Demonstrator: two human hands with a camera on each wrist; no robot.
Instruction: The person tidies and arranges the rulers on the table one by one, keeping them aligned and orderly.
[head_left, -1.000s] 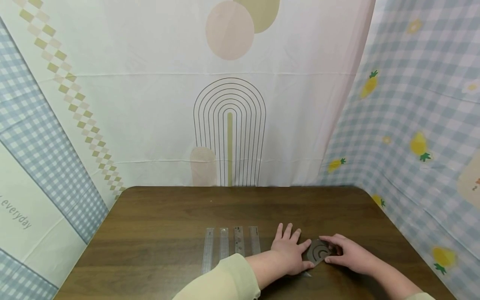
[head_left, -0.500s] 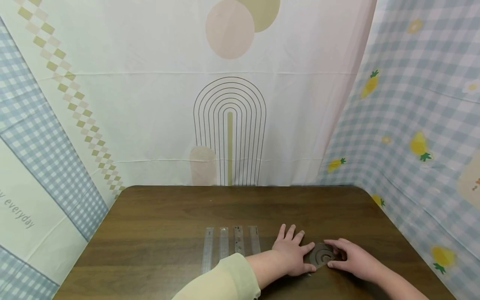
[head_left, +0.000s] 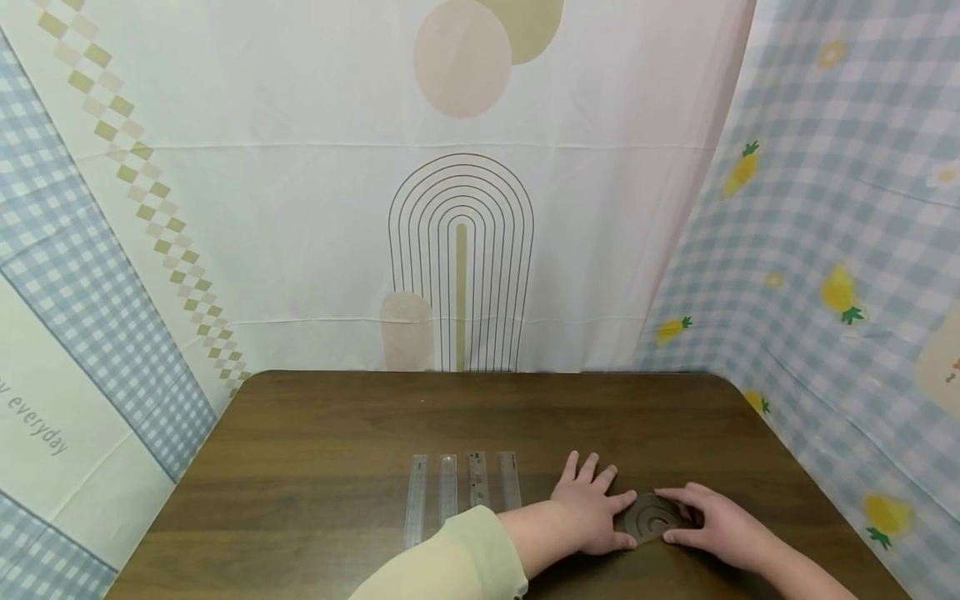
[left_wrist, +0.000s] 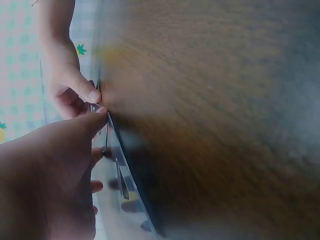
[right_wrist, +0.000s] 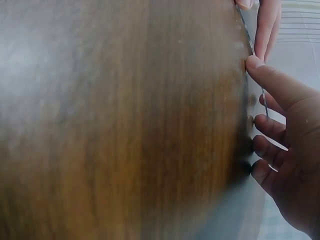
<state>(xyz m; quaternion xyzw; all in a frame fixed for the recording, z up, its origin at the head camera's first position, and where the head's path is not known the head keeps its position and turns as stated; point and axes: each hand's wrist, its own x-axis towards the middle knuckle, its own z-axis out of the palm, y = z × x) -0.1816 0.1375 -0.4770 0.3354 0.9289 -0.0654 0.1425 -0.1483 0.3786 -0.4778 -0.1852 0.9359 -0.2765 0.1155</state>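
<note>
A dark-looking, see-through protractor (head_left: 647, 518) with arc-shaped cut-outs lies near the table's front right. My right hand (head_left: 712, 523) pinches its right side, thumb at the near edge and fingers at the far edge. The left hand (head_left: 588, 512) lies palm down with fingers spread, its thumb and index fingertip at the protractor's left side. Under that hand, the left wrist view shows a thin clear plastic plate (left_wrist: 129, 172) with a cut-out, seen almost edge-on; the hand covers it in the head view. In the right wrist view, my right thumb (right_wrist: 272, 80) sits at the protractor's thin edge.
Several clear rulers (head_left: 415, 500) lie side by side left of my left hand, their near ends partly behind the left sleeve (head_left: 457, 558). The brown wooden table (head_left: 337, 425) meets a patterned cloth (head_left: 300, 250) at its back edge.
The protractor has turned and shifted slightly right and nearer, its straight edge now facing the front. Both hands have moved a little right with it. A clear pointed corner below the left hand is no longer visible.
</note>
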